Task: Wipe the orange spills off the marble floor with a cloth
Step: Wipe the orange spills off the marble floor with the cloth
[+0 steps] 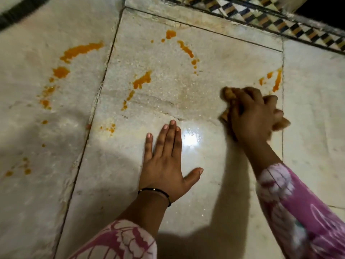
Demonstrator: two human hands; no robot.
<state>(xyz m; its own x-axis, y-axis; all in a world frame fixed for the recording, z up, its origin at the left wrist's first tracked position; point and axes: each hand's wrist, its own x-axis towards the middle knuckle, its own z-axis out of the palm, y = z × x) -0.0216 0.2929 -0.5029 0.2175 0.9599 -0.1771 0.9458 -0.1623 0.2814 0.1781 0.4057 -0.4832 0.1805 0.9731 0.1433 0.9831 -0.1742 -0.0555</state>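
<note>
Orange spills dot the pale marble floor (205, 174): a long streak (82, 50) and a blob (60, 71) on the left slab, a splash (142, 81) mid-slab, a curved trail (186, 48) further back, and a streak (277, 80) at the right joint. My right hand (255, 116) is shut on a crumpled, orange-stained cloth (228, 95), pressed to the floor just below that right streak. My left hand (164, 161) lies flat on the marble, fingers spread, holding nothing.
A patterned mosaic tile border (261, 17) runs along the far right edge. Dark joints (104, 79) separate the slabs. A bright light glare (192, 137) sits between my hands. A dark band (16, 14) crosses the top left corner.
</note>
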